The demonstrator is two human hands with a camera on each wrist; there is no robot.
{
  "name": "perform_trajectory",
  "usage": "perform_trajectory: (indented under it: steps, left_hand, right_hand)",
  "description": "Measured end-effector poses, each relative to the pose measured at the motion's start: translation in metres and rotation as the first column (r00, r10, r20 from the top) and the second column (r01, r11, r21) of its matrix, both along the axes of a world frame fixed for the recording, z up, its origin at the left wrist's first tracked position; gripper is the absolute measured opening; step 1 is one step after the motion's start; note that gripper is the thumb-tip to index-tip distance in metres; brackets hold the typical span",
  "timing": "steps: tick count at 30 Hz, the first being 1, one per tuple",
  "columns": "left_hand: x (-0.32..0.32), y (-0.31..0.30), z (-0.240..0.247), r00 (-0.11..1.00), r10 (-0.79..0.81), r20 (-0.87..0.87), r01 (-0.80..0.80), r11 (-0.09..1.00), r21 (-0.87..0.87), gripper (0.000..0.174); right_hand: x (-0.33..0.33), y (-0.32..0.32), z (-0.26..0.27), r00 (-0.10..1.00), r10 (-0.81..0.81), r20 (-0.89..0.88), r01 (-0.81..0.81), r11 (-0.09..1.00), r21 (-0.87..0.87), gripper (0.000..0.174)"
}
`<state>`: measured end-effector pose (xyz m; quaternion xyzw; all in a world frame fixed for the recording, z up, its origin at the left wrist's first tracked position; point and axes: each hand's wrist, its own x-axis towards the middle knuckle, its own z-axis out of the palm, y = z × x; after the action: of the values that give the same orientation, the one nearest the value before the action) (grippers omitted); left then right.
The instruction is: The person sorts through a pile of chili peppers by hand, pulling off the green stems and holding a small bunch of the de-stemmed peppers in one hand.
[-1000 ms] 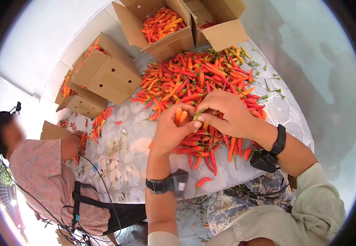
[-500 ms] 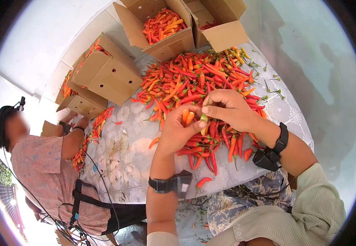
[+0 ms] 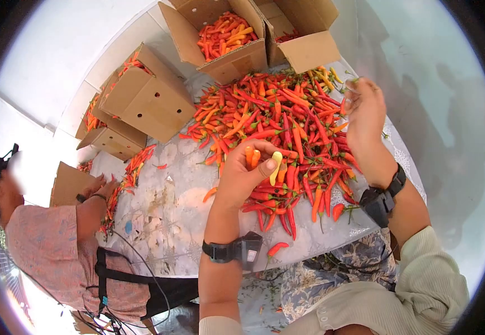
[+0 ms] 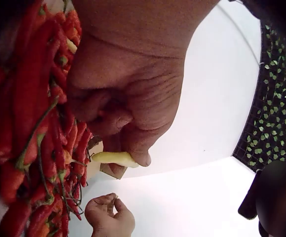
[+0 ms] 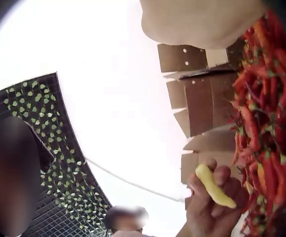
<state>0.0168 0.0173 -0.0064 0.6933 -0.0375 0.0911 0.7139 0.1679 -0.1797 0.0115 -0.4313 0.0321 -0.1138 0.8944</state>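
Note:
My left hand [image 3: 239,176] holds a pale yellow chili [image 3: 276,167] between thumb and forefinger, above the near part of the chili pile [image 3: 264,111]. Two orange chilies [image 3: 252,158] stick up from its curled fingers. No stem shows on the yellow chili [image 5: 214,186] in the right wrist view. My right hand [image 3: 366,117] is raised at the pile's right edge, fingers bent, with a small green stem [image 3: 352,80] at its fingertips. In the left wrist view the thumb and a finger of the right hand [image 4: 109,216] come together.
Cardboard boxes [image 3: 237,66] with chilies stand behind the pile, and more boxes [image 3: 150,106] stand at the back left. Another person [image 3: 58,240] works at the table's left side. A single red chili [image 3: 277,249] lies near the front edge of the table [image 3: 181,223].
The right hand has left the yellow chili and moved right and away, to the pile's far right edge. The left hand stays over the pile, holding its chilies. The other person's hands have shifted.

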Motion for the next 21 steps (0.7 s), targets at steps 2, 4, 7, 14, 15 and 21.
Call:
perform_trajectory:
  steps: [2, 4, 7, 14, 15, 21]
  left_hand:
    - [0.000, 0.000, 0.002, 1.000, -0.010, -0.005, 0.010, 1.000, -0.008, 0.036]
    - [-0.001, -0.003, 0.007, 0.999, -0.024, -0.029, 0.023, 0.999, -0.042, 0.037]
    - [-0.001, -0.005, 0.006, 1.000, -0.014, -0.008, 0.013, 0.998, -0.053, 0.036]
    - [-0.001, -0.002, 0.001, 0.998, 0.051, -0.032, -0.054, 0.996, -0.075, 0.026]
    - [-0.001, -0.004, 0.002, 0.998, 0.060, -0.026, -0.061, 0.995, -0.075, 0.026]
    - [-0.002, -0.005, 0.006, 0.997, 0.081, -0.006, -0.081, 0.997, 0.016, 0.025]
  right_hand:
    - [0.010, -0.010, 0.010, 0.993, -0.100, 0.063, 0.093, 0.990, 0.104, 0.032]
    - [0.009, -0.018, 0.019, 0.985, -0.100, 0.144, 0.089, 0.993, 0.077, 0.041]
    - [0.002, -0.017, 0.021, 0.946, -0.107, 0.307, 0.131, 0.990, -0.060, 0.050]
    - [-0.041, 0.003, 0.017, 0.453, 0.168, 0.876, 0.734, 0.487, -0.473, 0.036]
    - [-0.044, 0.006, 0.012, 0.428, 0.332, 0.840, 0.596, 0.596, -0.539, 0.032]
    - [-0.066, 0.018, 0.002, 0.282, 0.779, 0.560, 0.135, 0.546, -0.827, 0.026]
